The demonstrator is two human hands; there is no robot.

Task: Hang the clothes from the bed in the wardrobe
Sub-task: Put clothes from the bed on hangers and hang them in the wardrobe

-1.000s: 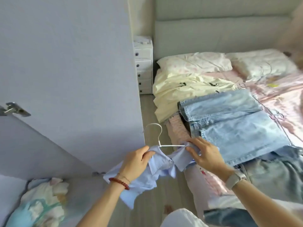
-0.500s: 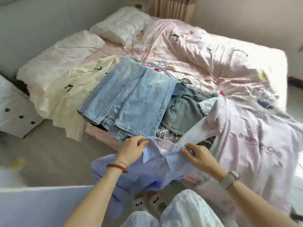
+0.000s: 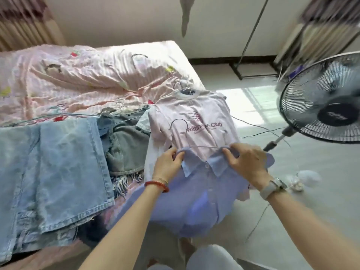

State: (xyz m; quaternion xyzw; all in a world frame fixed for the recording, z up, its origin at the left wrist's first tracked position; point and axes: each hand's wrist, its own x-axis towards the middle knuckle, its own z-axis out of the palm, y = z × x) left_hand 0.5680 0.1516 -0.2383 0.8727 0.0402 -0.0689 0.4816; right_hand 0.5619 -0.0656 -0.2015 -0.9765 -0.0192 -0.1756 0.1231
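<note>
Both hands hold a light blue shirt (image 3: 206,193) by its collar, on a thin wire hanger (image 3: 183,131), just off the foot edge of the bed (image 3: 81,75). The left hand (image 3: 169,166) pinches the left side of the collar; the right hand (image 3: 246,164) curls its fingers over the right side. Behind the shirt, at the bed's foot corner, lies a pink shirt (image 3: 194,121) with printed letters. Light blue jeans (image 3: 58,168) are spread along the near edge, grey shorts (image 3: 126,149) beside them. A standing fan (image 3: 327,98) is on the floor to the right.
</note>
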